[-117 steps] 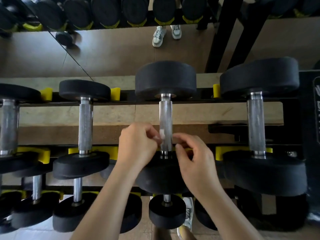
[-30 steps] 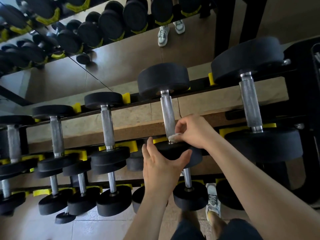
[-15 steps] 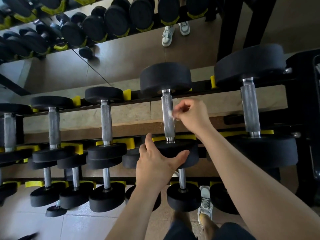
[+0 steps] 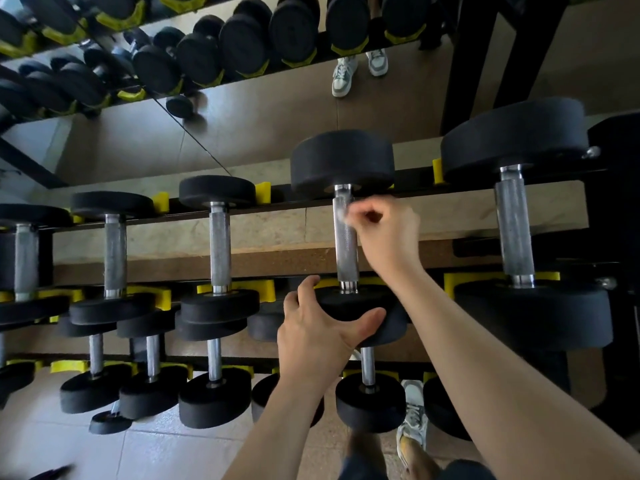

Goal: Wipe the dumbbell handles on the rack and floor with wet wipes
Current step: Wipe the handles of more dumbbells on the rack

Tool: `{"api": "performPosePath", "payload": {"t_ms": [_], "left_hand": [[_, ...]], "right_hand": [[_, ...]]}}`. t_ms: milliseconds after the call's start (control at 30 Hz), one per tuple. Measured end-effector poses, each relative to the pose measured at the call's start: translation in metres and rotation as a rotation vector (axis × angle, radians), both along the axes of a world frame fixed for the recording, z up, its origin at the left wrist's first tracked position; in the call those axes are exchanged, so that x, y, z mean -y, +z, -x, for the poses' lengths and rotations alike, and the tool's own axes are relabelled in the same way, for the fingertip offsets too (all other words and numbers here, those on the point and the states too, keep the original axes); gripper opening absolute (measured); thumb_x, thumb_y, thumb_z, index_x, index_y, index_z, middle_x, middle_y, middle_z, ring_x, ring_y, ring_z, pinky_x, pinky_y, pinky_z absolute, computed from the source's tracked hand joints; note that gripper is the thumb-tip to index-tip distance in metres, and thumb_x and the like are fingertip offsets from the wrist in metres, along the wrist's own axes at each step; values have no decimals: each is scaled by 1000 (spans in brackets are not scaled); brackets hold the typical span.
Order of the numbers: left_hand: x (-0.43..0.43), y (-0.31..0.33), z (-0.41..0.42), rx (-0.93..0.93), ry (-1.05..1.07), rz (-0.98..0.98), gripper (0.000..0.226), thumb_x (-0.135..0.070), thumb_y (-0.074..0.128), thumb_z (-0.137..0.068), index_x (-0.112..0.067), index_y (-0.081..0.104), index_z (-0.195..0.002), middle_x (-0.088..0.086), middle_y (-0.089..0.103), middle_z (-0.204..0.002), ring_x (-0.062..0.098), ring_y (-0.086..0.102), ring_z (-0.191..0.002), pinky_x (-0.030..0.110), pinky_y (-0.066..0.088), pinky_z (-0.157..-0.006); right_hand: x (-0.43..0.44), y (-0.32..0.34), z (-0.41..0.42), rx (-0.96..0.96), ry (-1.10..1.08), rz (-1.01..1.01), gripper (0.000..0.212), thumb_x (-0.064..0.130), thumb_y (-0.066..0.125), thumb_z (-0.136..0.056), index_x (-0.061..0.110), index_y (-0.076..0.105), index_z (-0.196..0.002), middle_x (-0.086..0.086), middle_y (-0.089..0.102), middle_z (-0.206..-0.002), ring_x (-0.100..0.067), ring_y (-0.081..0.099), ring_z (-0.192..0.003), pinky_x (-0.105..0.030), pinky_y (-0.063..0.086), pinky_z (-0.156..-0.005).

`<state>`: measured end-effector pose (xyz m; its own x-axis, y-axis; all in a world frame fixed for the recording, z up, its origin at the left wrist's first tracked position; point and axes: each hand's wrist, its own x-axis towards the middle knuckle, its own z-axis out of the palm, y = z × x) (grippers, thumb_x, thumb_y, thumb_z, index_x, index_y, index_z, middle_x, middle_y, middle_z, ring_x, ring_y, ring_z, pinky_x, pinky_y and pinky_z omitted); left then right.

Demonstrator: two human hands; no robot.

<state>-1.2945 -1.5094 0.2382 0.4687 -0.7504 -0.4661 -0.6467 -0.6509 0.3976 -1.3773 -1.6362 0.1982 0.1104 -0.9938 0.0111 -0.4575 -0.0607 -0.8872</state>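
Note:
A black dumbbell with a knurled steel handle (image 4: 346, 244) lies on the top tier of the rack, just right of centre. My right hand (image 4: 384, 233) pinches a small white wet wipe (image 4: 343, 213) against the upper end of that handle, close to the far weight head (image 4: 341, 161). My left hand (image 4: 318, 334) cups the near weight head (image 4: 360, 304) of the same dumbbell, thumb under its right side and fingers over its left edge.
More dumbbells fill the top tier: a larger one (image 4: 514, 230) to the right, smaller ones (image 4: 220, 247) to the left. Lower tiers hold further dumbbells (image 4: 367, 393). A mirror (image 4: 242, 126) behind reflects the rack. My shoe (image 4: 414, 414) stands on the tiled floor.
My right hand has slid the wipe up the handle from the near end to the far end. My left hand has stayed on the near weight head.

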Motion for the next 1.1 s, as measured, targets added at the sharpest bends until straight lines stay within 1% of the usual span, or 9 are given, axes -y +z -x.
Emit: {"api": "performPosePath", "payload": {"t_ms": [100,233,400,500,667,833,933,1033,1100], "left_hand": [[1,0,-1,-8,-1,6,104,-77,64,-59,-31,26,-144,0,35,-146,23,43,-129,35,41,-97],[1,-2,-1,-29,0,-15,107,-77,66,-60,-30,22,-145,2,33,-147,24,41,-130,37,42,-101],[0,-1,-1,-47,-3,-32,106,-78,65,-60,-30,21,-145,3,30,-147,25,40,-130,38,42,-102],[0,0,-1,-44,-27,-36,106,-78,63,-62,-28,21,-145,4,29,-147,25,39,-131,37,42,-102],[0,4,-2,-68,-19,-60,107,-80,62,-62,-28,19,-145,6,24,-150,27,37,-133,35,42,-102],[-2,6,-9,-112,-89,-35,107,-80,63,-61,-25,20,-142,3,31,-136,25,42,-126,36,43,-101],[6,9,-31,-207,-136,-48,101,-81,57,-67,-34,14,-145,1,33,-138,22,42,-126,37,41,-102],[34,12,-51,-326,-72,222,61,-55,61,-85,-39,36,-138,-11,42,-136,3,42,-120,17,37,-94],[59,11,-55,-293,-138,384,39,-34,62,-91,-36,51,-129,-13,53,-124,-3,48,-109,11,40,-88]], "right_hand": [[-25,4,8,-176,247,132,3,13,72,-84,12,73,-86,-1,68,-91,-7,61,-79,-6,39,-67],[9,11,-21,-459,354,474,6,4,69,-82,4,71,-88,-13,66,-95,-24,65,-84,-31,55,-69],[9,15,-20,-764,704,466,8,9,62,-88,10,68,-93,-6,66,-95,-24,61,-96,-34,53,-79],[14,25,-17,-823,913,370,12,9,58,-91,11,67,-99,-4,67,-97,-19,62,-92,-31,51,-84],[35,33,-22,-821,768,570,7,3,67,-82,10,67,-83,-5,67,-79,-23,64,-76,-34,55,-67],[1,27,-16,-792,1122,335,13,21,55,-94,22,67,-90,4,65,-89,-10,56,-83,-29,50,-82],[9,27,-10,-653,974,359,16,18,55,-93,17,69,-100,1,65,-98,-12,56,-90,-29,50,-81],[11,17,-6,-485,592,451,13,19,61,-89,9,70,-94,-5,56,-102,-12,58,-78,-24,54,-67],[0,5,-8,-336,349,404,13,15,66,-87,7,72,-95,-7,58,-103,-8,58,-82,-14,51,-73]]}}
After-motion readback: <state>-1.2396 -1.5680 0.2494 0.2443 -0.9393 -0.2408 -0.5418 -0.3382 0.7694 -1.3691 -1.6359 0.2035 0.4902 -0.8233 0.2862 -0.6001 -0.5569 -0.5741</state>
